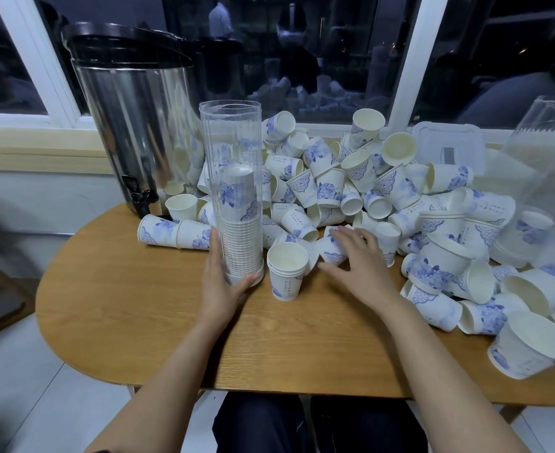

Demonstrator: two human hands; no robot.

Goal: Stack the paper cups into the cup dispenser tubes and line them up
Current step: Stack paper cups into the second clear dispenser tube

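Bare wood lay open along the near edge of the table point(145, 338). A heap of paper cups point(351, 178) crowded the far and right sides, a dispenser tube point(232, 152) and steel urn point(132, 125) blocked the left rear, with a short cup stack point(286, 273) beside the tube.

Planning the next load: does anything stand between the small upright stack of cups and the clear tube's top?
Nothing visible does. The upright stack stands beside the tube, a bare gap between them, and the tube's top looks open. The left hand grips only its base.
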